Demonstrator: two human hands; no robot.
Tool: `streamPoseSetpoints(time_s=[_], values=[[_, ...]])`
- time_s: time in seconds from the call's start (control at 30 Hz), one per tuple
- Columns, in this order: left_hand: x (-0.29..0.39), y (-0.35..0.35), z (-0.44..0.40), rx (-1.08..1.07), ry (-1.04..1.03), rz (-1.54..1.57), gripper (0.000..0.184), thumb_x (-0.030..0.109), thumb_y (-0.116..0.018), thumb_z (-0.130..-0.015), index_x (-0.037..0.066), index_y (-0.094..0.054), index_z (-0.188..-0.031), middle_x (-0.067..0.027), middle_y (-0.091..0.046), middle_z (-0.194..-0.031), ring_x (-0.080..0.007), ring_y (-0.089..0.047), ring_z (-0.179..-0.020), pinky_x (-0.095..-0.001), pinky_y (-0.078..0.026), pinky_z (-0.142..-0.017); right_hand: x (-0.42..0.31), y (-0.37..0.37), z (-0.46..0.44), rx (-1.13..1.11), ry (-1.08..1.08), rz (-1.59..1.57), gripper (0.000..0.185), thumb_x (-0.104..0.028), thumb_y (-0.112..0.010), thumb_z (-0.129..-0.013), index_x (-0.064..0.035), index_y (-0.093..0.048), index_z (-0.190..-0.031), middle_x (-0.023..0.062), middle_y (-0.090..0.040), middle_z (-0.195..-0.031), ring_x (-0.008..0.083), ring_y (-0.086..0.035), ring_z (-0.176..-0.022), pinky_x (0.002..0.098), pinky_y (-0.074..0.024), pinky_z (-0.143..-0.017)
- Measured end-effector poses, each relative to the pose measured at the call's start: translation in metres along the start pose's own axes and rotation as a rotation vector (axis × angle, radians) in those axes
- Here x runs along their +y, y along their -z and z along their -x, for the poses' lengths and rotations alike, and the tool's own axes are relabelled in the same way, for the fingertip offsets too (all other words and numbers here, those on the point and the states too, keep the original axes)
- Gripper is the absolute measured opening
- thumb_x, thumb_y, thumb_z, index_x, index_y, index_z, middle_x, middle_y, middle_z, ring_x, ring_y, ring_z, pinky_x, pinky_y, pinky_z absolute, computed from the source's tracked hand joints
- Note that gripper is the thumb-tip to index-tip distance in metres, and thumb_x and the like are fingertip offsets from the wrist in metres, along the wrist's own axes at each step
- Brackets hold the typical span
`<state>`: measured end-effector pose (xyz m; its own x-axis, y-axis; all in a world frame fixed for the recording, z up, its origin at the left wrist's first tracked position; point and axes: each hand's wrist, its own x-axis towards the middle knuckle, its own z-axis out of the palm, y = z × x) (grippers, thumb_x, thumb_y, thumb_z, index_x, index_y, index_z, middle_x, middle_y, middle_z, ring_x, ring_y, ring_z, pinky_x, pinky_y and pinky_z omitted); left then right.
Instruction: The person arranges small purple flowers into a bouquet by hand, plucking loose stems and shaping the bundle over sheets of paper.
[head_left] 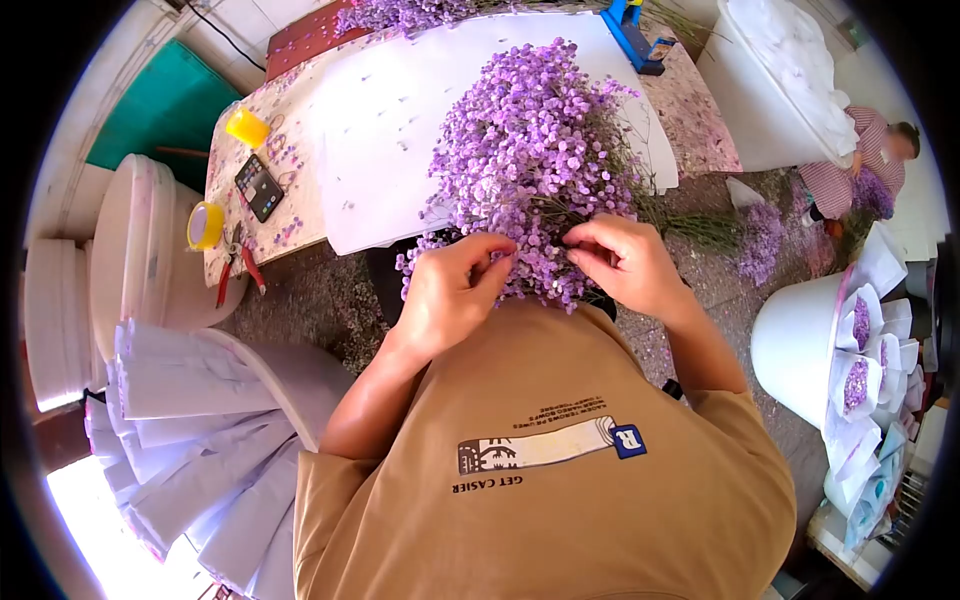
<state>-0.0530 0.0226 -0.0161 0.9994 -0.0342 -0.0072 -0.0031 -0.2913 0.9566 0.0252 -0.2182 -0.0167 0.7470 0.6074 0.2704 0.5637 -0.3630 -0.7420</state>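
A large bunch of purple baby's breath [540,140] leans from the table edge against my chest, its small blossoms facing me. At the bunch's near left side, my left hand [458,285] is closed, thumb and fingertips pinched at the blossoms. My right hand [628,262] is at the right side, also closed, with thumb and forefinger pinching among the flowers. Exactly which sprigs the fingertips hold is hard to make out. Green stems [705,230] stick out to the right. Under the bunch, a white paper sheet [375,130] covers much of the table [708,130].
On the table's left lie a phone [259,188], yellow tape rolls [246,127] and red-handled pruners [240,262]. A blue tape dispenser [635,40] stands at the back. Wrapped bundles [200,430] fill a container at left; a white bucket [795,325] holds bouquets at right. Another person [870,160] sits beyond.
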Motion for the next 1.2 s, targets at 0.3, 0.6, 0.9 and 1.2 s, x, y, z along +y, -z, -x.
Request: streamPoseSetpoints(time_s=[0.3,0.6,0.9,1.2], values=[[-0.005,-0.007,-0.011,0.071,-0.161,-0.265,0.012,0.003,-0.068,-0.089,0.0,-0.071,-0.1,-0.0027,-0.061,-0.065,-0.0056,-0.049,-0.056,-0.0243,-0.041,-0.052,0.001,-0.004,0.012,-0.083,0.111,0.103,0.025,-0.01,-0.076,-0.081,-0.0057,-0.071,-0.105,0.0103,-0.066,-0.098,0.031,-0.064,-0.096,0.0398,-0.052,-0.081],[-0.019,0.022,0.003,-0.11,0.116,0.973,0.018,0.009,-0.056,-0.094,0.008,-0.049,-0.078,-0.0022,-0.044,-0.066,-0.0082,-0.034,-0.052,-0.0238,-0.024,-0.046,0.009,0.0,0.021,-0.2,-0.117,-0.226,0.022,-0.016,-0.078,-0.086,-0.0018,-0.068,-0.1,0.0086,-0.066,-0.088,0.0199,-0.065,-0.08,0.0334,-0.0508,-0.073],[-0.024,-0.008,0.001,-0.059,0.104,-0.044,0.014,0.008,-0.065,-0.094,-0.003,-0.068,-0.102,-0.0068,-0.065,-0.073,-0.009,-0.055,-0.064,-0.0275,-0.045,-0.06,0.037,0.026,0.03,-0.199,-0.425,-0.859,0.02,-0.013,-0.075,-0.085,-0.0011,-0.067,-0.098,0.0079,-0.07,-0.087,0.0152,-0.067,-0.085,0.0299,-0.0543,-0.077],[0.004,-0.006,0.005,-0.056,0.079,0.049,0.013,0.008,-0.063,-0.097,-0.001,-0.068,-0.104,-0.0013,-0.063,-0.071,-0.0046,-0.053,-0.065,-0.0238,-0.043,-0.059,0.057,0.018,0.031,0.146,-0.226,-1.399,0.024,-0.018,-0.068,-0.093,-0.0027,-0.061,-0.11,0.0103,-0.068,-0.086,0.0202,-0.068,-0.077,0.0397,-0.0541,-0.081]])
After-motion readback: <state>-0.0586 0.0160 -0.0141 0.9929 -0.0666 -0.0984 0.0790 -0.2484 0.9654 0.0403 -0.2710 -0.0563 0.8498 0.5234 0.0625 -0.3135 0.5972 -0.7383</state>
